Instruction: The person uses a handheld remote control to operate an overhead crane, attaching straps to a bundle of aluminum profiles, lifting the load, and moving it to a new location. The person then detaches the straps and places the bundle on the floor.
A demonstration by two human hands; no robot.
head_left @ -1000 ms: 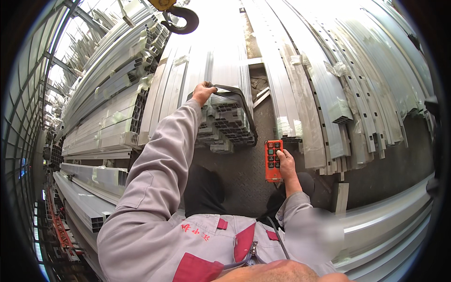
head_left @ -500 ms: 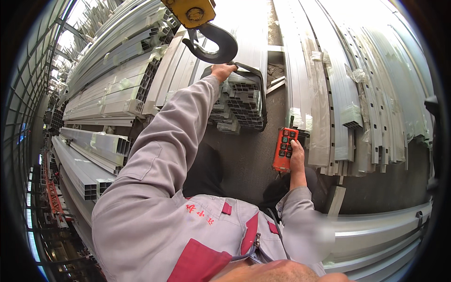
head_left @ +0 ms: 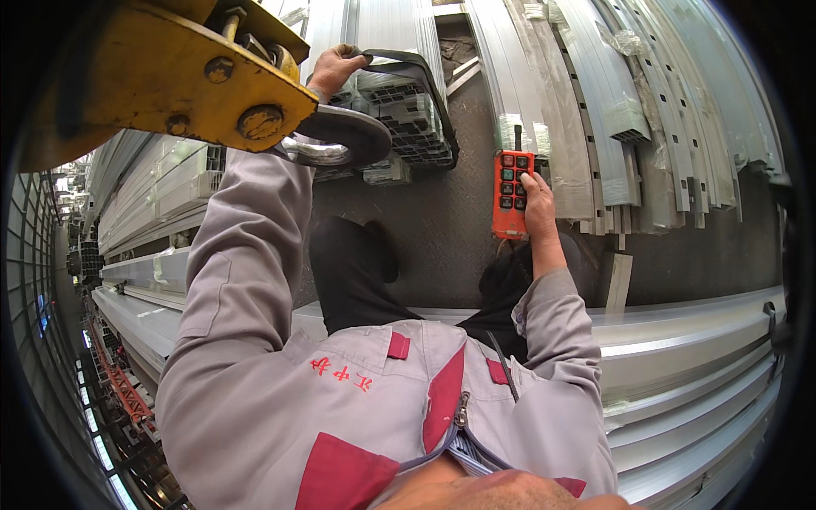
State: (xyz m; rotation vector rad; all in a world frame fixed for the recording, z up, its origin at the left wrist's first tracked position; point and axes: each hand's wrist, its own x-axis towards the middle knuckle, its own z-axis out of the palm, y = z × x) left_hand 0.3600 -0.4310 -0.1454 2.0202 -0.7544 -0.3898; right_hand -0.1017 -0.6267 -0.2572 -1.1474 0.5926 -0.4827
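Note:
My left hand (head_left: 336,70) is stretched ahead and closed on the top loop of a black lifting sling (head_left: 439,98). The sling passes around the end of a bundle of square metal tubes (head_left: 410,127). Between my left arm and the camera hangs a dark crane hook (head_left: 361,136) under a yellow hook block (head_left: 195,76), hiding part of my wrist and sleeve. No sling is seen on the hook. My right hand (head_left: 541,210) grips an orange crane remote control (head_left: 510,219) with black buttons, its thumb lying on the button face.
Long metal profiles (head_left: 612,102), some wrapped in clear film, lie in rows ahead and to the right. More tubes (head_left: 153,195) are stacked on the left. Large silvery profiles (head_left: 688,348) run close behind me. A pale bar (head_left: 619,279) lies on the dark floor (head_left: 425,246).
The yellow block and hook have shifted left and loom larger, now overlapping my left forearm. My view has tilted, so the bundle sits higher. Both hands keep their holds.

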